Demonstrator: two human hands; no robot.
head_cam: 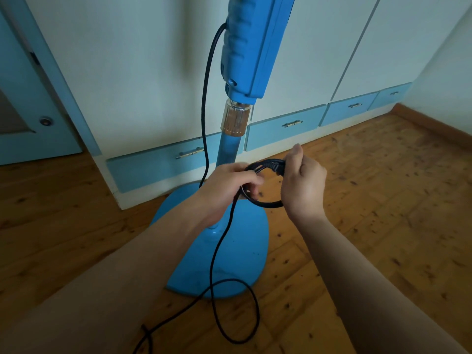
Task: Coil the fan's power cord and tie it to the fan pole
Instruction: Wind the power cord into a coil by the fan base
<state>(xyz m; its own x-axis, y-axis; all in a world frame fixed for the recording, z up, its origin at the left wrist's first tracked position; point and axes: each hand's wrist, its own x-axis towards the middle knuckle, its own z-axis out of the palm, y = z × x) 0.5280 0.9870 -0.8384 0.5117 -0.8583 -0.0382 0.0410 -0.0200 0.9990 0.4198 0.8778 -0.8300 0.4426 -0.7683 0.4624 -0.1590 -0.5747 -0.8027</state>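
Fingers of the left hand (pixel 231 183) pinch one small loop of the black power cord (pixel 265 203); the right hand (pixel 302 185) grips the loop's other side, fist closed. Both hold it before the blue fan pole (pixel 229 149), over the base (pixel 237 251). Slack trails across the bare wooden floor (pixel 370 200).

One fan (pixel 231 154), one cord (pixel 217 251), two hands (pixel 229 185), four drawers (pixel 286 126)
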